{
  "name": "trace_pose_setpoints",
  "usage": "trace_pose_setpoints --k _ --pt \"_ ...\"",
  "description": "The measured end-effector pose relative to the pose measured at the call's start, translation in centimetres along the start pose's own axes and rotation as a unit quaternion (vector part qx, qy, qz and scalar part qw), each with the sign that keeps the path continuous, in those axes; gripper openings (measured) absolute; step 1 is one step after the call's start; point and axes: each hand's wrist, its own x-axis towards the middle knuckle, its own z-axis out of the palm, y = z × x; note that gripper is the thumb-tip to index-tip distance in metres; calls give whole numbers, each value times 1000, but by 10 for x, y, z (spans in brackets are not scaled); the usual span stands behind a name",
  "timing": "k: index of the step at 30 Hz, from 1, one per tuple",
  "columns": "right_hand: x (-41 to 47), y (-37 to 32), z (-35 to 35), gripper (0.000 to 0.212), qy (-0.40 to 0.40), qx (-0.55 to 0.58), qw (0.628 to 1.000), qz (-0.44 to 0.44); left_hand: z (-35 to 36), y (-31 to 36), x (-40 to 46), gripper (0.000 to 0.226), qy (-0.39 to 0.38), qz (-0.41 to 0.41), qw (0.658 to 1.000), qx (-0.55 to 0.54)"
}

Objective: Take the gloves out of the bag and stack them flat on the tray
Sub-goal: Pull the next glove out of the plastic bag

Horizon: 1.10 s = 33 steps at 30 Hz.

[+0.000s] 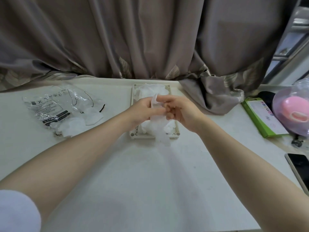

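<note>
- While both hands meet over the tray [133,104], the left hand [143,110] and the right hand [179,113] hold one clear plastic glove [158,129] between them, above the middle of the tray.
- Left-hand fingers [158,111] curl round the glove's upper part, thumb side pressed against the film; the glove's top edge pokes up just past them.
- Right-hand fingers [163,98] pinch that same top edge, the lower ones folded in toward the palm.
- The rest of the glove hangs down from the grip, limp and translucent, its lower end trailing past the tray's near rim, above the bench [150,173].
- In the tray, a heap of white gloves [150,89] lies under the hands, showing at the far end and at the near corners; it looks rumpled rather than flat.
- The tray is pale and rectangular, set near the far edge of the bench, right in front of the curtain [150,39].
- Off to the left, well apart from the tray, the printed clear bag [50,108] lies flat on the bench, with more gloves [73,126] spilling from its near end.
- To the right: a green box [260,118], a clear pouch with something pink [292,113] inside, and a dark phone [299,169] at the bench's edge.
- A white sleeve [16,213] shows on the left arm, bottom corner.
</note>
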Motion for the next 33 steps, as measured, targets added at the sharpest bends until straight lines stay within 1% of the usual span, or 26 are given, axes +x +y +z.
trace_pose_setpoints --k 2,3,5,6,7,8,9,10,11,12,13,14,15,16,17,18,20,22,23,25,28,30,31,32,33 --pt "4 -3 1 36 21 -19 1000 -7 2 -5 6 15 31 -9 999 25" --pt "7 -6 1 31 48 -31 998 -24 2 -7 10 15 48 -22 999 7" --pt "16 -7 -2 13 122 -72 987 -72 -1 -7 18 17 66 -66 992 -84" --pt "22 -4 -6 6 145 -98 982 -70 -2 -6 22 19 71 -86 983 -149" --pt "27 -1 -12 25 143 -123 981 -48 -4 -5 25 21 80 -101 971 -203" --pt "32 4 -18 49 112 -134 985 0 -7 -7 31 25 86 -112 962 -234" --pt "36 9 -24 67 66 -119 989 63 -11 -8 35 29 84 -126 956 -251" --pt "40 13 -28 71 28 -100 987 123 -15 -9 41 32 77 -143 953 -258" --pt "42 16 -29 62 5 -76 985 157 -19 -12 45 34 64 -157 949 -264" --pt "44 20 -29 51 15 -66 983 172 -21 -13 46 35 57 -169 947 -266" --pt "71 26 -39 43 46 -49 981 184 -33 -18 71 36 51 -192 942 -271" --pt "73 29 -37 40 73 -40 980 178 -34 -21 74 37 54 -196 942 -268" --pt "80 31 -37 38 98 -28 980 169 -36 -24 80 36 74 -190 946 -254" --pt "89 33 -38 30 113 -24 981 157 -38 -28 88 36 92 -179 950 -240" --pt "97 33 -38 17 127 -24 980 154 -41 -33 97 34 114 -165 955 -220" --pt "111 35 -39 17 138 -26 978 153 -46 -38 110 32 128 -148 960 -201" --pt "131 42 -44 30 154 -42 976 146 -54 -45 127 28 138 -109 971 -159" --pt "149 45 -47 31 173 -59 975 128 -64 -50 144 26 141 -82 980 -114" --pt "157 46 -49 32 188 -67 973 120 -68 -51 152 25 145 -74 983 -83" --pt "172 51 -54 32 225 -101 963 108 -74 -57 169 22 161 -62 985 11" --pt "186 60 -58 26 255 -152 948 114 -84 -71 185 29 215 -52 969 109" --pt "187 64 -58 11 256 -186 942 114 -85 -72 188 41 235 -48 958 157" --pt "186 67 -58 12 259 -202 938 111 -86 -73 187 46 249 -37 946 202" --pt "183 71 -57 27 266 -222 932 104 -87 -73 183 47 270 -7 928 257" --pt "178 76 -55 38 280 -251 923 79 -88 -72 178 43 287 40 906 308"
